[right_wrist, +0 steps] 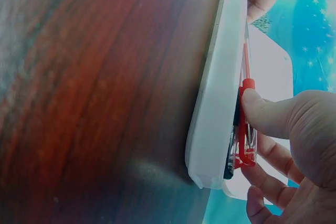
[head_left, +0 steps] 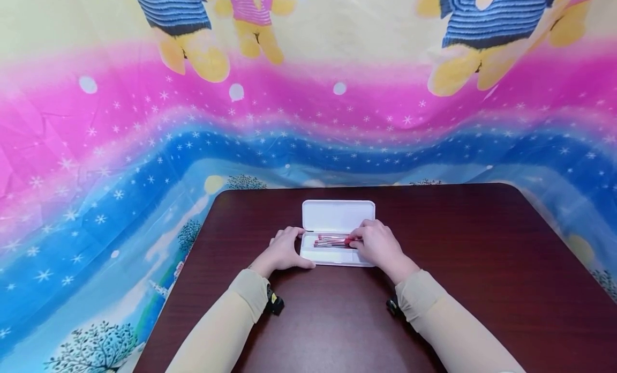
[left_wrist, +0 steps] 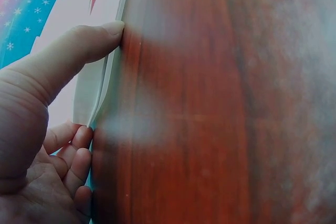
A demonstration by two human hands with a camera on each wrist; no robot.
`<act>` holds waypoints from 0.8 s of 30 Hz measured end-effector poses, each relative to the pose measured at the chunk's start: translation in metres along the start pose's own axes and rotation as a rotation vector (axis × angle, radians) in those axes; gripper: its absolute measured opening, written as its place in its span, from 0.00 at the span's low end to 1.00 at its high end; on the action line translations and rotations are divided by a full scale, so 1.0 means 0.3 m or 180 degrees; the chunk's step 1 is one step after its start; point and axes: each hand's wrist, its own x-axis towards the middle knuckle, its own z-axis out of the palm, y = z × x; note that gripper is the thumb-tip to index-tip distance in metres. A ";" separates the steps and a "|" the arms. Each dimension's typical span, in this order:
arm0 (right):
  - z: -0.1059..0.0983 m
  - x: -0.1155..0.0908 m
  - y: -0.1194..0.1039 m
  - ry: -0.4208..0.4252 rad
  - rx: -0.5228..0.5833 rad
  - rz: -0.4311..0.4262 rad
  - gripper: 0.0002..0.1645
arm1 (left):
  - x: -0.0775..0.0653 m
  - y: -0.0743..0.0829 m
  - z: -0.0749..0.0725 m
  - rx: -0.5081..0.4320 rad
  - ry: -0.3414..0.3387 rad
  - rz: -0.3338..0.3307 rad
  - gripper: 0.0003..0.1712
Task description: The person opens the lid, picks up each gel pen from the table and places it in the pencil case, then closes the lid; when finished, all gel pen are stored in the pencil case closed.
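A white pencil case lies open on the table with its lid tipped back. My left hand holds the left end of the case, thumb at the front edge and curled fingers at the end, as the left wrist view shows. Several clear pens with red parts lie lengthwise in the case's rear section. With thumb and fingers, my right hand pinches a red-capped pen at the right end of the case. Beside that pen, a dark pen shows in the right wrist view. My right hand covers part of the pens in the head view.
The case stands on a dark reddish-brown wooden table, near its far edge. Behind and to the left hangs a printed cloth in pink and blue with bears. Dark wrist cameras are strapped at both sleeves.
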 end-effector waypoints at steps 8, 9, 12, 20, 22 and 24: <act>-0.001 0.001 -0.001 -0.0023 0.0011 0.0019 0.11 | 0.003 -0.001 0.002 0.0003 -0.0006 -0.0012 0.61; -0.003 0.001 -0.001 -0.0042 0.0025 0.0026 0.11 | 0.003 -0.001 0.002 0.0005 -0.0008 -0.0012 0.61; -0.014 0.002 0.004 -0.0049 0.0067 0.0020 0.12 | 0.002 -0.001 0.001 -0.0002 0.0000 -0.0010 0.61; -0.064 0.023 0.039 0.0762 0.0556 0.0146 0.24 | 0.008 -0.004 0.005 0.0030 0.0014 0.0018 0.60; -0.078 0.031 0.050 0.0844 0.0798 0.0339 0.31 | 0.006 -0.003 0.004 0.0027 0.0010 0.0010 0.60; -0.087 0.041 0.064 0.0773 0.1105 0.0557 0.40 | 0.005 -0.003 0.004 0.0028 0.0011 0.0007 0.60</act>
